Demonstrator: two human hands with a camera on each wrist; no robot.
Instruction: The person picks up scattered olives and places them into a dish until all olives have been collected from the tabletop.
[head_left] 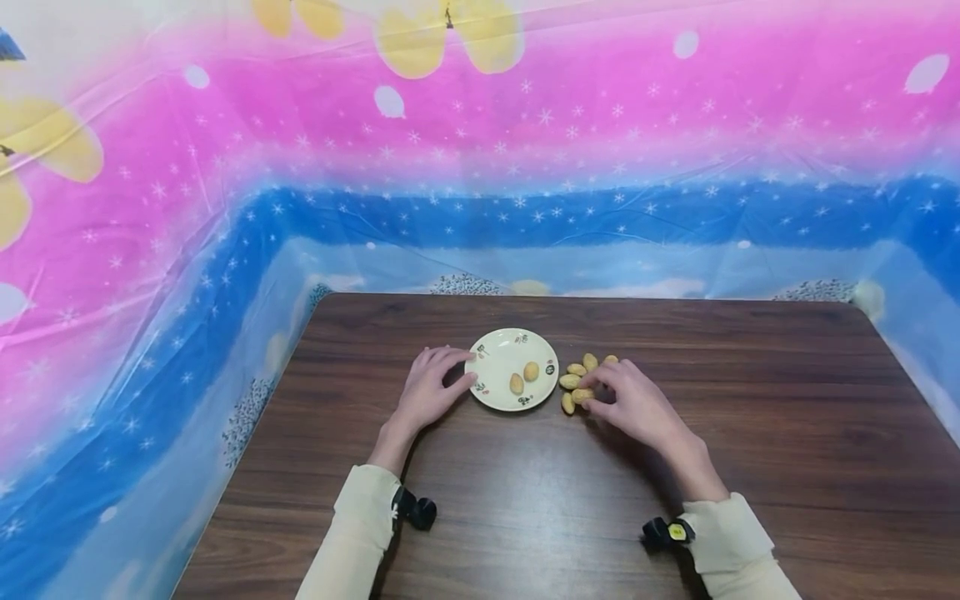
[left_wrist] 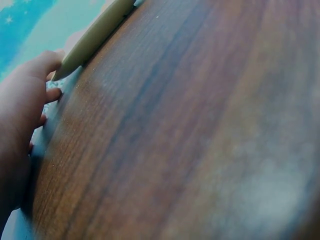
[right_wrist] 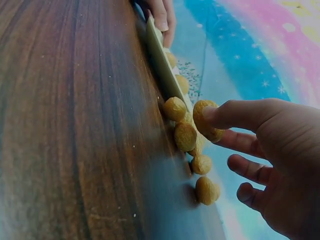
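Observation:
A round white plate (head_left: 513, 346) with small printed marks along its rim sits near the table's middle, two yellow-brown nuts (head_left: 524, 377) on it. My left hand (head_left: 432, 387) pinches the plate's left rim, fingers and thumb at the edge; in the left wrist view the rim (left_wrist: 92, 42) meets that hand. Just right of the plate lies a loose group of several similar nuts (head_left: 570, 382). Over this group my right hand (head_left: 633, 400) holds one nut (right_wrist: 206, 121) between thumb and index finger, its other fingers loosely bent in the right wrist view.
The dark wood-grain table (head_left: 525, 517) has a straight back edge and rounded far corners. A pink and blue patterned cloth (head_left: 480, 150) hangs behind it and along its sides. Each wrist carries a small black camera (head_left: 415, 508) below a cream sleeve (head_left: 352, 529).

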